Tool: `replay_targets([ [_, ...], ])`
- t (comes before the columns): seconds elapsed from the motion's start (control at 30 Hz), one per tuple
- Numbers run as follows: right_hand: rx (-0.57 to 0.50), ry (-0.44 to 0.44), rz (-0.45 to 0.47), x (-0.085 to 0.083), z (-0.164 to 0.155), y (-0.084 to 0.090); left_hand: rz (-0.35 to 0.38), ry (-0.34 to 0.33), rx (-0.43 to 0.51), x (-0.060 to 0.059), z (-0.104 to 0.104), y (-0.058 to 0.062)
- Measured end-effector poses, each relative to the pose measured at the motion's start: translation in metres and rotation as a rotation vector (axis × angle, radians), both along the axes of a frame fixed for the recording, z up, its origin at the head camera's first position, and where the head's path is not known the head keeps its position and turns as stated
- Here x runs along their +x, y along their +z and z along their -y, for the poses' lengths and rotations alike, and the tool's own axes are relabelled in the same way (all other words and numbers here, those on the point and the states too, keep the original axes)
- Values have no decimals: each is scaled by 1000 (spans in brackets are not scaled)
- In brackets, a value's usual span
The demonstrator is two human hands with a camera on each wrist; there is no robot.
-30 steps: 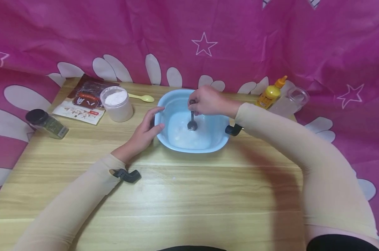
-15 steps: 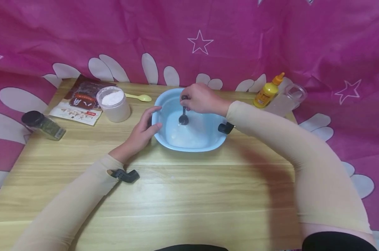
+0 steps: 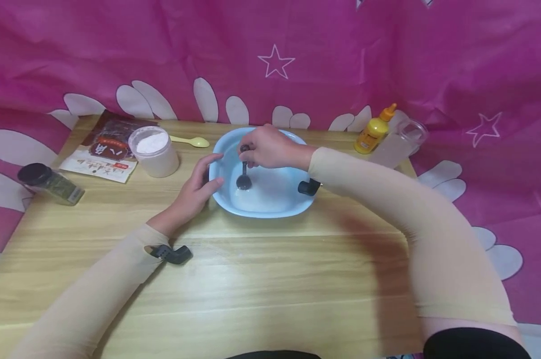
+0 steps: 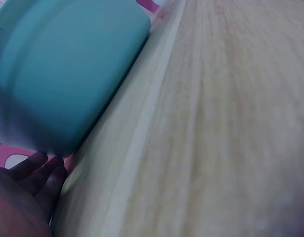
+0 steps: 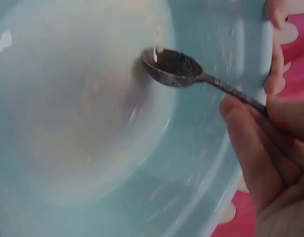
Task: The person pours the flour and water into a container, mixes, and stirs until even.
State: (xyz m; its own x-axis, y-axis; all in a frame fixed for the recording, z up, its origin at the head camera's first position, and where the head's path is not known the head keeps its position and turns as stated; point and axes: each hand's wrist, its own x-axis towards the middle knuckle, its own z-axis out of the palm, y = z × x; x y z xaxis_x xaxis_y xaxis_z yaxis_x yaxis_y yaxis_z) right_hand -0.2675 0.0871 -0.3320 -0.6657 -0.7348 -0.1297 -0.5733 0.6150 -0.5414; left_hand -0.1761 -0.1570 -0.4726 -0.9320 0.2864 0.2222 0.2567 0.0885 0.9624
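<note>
Light blue basin (image 3: 270,212) on wooden table, dark metal spoon (image 3: 243,180) tilted in whitish liquid

powder jar (image 3: 154,151), yellow bottle (image 3: 374,130), spice jar (image 3: 48,183)

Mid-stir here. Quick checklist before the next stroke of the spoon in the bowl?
1. Right hand grips spoon: ok.
2. Left hand steadies bowl at its rim: ok.
3. Spoon head inside the bowl, in the white mix: ok.
4. Bowl flat on table: ok.
5. Powder jar open, standing apart from the bowl: ok.
6. Mix free of lumps: cannot tell.
</note>
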Motion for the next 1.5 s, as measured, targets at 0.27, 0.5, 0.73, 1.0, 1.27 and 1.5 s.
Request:
replay_targets([
  [0.27,158,-70,-13,2,-10,6,-6,1,-3,2,2,-3],
  [0.5,27,112,128,17,3,0,-23,-1,31,2,1,-6],
  [0.73,-1,-85,-8,-1,0,-4,-18,-8,23,2,-1,-5],
  [1.0,176,-70,54,-3,-4,10,-13,0,-8,2,-1,-2],
  [1.27,24,-150,9,-10,3,0,-15,-3,1,2,-1,-1],
  [1.5,90,-266,-39,-19,-12,4,-7,9,-38,3,2,2],
])
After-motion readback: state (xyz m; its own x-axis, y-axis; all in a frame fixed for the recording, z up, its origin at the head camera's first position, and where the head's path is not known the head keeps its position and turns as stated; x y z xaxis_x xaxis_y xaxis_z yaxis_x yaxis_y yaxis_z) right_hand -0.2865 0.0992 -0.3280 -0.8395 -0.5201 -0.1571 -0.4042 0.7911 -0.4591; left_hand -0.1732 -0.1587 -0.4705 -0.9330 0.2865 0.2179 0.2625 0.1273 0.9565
